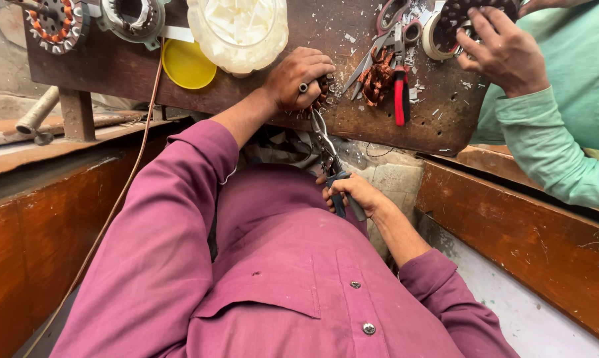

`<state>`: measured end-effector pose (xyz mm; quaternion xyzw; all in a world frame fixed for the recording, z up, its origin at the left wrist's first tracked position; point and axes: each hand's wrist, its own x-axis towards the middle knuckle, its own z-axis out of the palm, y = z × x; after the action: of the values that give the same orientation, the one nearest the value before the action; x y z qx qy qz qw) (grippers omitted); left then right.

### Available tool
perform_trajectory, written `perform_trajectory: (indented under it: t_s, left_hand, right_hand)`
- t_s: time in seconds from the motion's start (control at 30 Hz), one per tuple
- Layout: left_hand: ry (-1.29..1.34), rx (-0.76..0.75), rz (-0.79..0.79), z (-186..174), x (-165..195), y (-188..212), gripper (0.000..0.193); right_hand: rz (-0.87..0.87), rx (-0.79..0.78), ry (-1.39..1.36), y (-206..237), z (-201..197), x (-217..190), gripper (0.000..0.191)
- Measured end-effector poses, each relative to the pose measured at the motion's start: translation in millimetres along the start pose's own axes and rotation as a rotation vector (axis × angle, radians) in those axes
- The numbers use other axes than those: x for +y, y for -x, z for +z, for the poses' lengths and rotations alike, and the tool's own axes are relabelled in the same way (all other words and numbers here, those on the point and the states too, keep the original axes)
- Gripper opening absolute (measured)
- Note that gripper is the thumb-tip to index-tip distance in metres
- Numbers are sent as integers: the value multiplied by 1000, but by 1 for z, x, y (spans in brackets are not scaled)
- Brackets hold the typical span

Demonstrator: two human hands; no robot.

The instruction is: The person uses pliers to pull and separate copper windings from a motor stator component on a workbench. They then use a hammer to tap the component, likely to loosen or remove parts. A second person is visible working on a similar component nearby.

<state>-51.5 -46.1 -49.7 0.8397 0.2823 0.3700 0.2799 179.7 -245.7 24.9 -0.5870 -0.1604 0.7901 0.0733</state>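
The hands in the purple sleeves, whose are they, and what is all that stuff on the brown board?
A camera worn on a person's head looks down, so the purple sleeves are theirs. Their left hand presses a small coil of copper wire onto the wooden board. Their right hand holds blue-handled pliers pointing up at the coil. On the board lie a yellow lid, a plastic jar of white bits, scissors and red-handled pliers. The green sleeve and hand belong to another person.
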Motion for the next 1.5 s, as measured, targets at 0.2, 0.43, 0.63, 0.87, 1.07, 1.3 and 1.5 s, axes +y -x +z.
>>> perform_trajectory:
  t_s: [0.2,0.43,0.63,0.87,1.07,1.3,1.5]
  left_hand:
    - [-2,11,61,4,-4,-2,55]
    - [-14,41,-14,5,-7,0,55]
    - [-24,29,126,1,-3,2,54]
    - [73,22,54,4,-7,-2,58]
    - [-88,23,92,9,-10,-2,61]
    - [-40,-11,81,8,-7,-9,57]
    - [-224,63,-265,12,14,0,49]
  right_hand:
    - [-107,151,341,-6,0,-5,38]
    - [-142,74,113,-11,-9,-12,37]
    - [-150,147,305,-18,-13,-10,28]
    - [-455,663,852,-24,14,2,31]
    - [20,79,77,-12,-9,5,32]
    - [-118,86,121,-4,-13,6,41]
    - [-110,67,0,-4,-22,1,39]
